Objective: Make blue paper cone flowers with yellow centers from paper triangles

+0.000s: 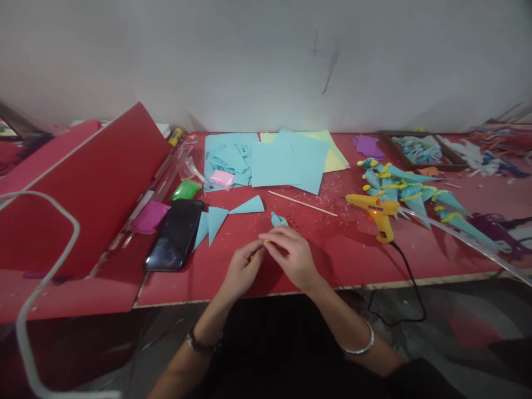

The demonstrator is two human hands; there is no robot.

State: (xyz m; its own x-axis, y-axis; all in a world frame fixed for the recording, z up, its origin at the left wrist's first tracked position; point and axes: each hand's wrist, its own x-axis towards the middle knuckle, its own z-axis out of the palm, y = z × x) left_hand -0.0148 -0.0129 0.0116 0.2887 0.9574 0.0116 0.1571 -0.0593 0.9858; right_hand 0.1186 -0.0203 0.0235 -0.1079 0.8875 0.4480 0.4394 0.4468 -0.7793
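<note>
My left hand (242, 269) and my right hand (294, 256) meet over the front of the red table (324, 263), fingertips together. A small yellow piece of what looks like modelling clay (266, 241) shows at the right fingertips, pinched. Another bit of yellow peeks out by my left fingers, which are curled closed. Just beyond the right hand lies a small light blue paper cone (277, 220) with a yellow spot, partly covered by the hand. Blue paper cones (216, 221) rest to the left, and a thin wooden stick (302, 203) lies behind.
A yellow hot glue gun (374, 208) with a lit orange light and black cord stands right. Behind it are several yellow-trimmed blue cones (409, 191). A black phone (174, 235), green packet (186, 190) and pink packet (150, 216) lie left. Blue sheets (276, 163) are at the back.
</note>
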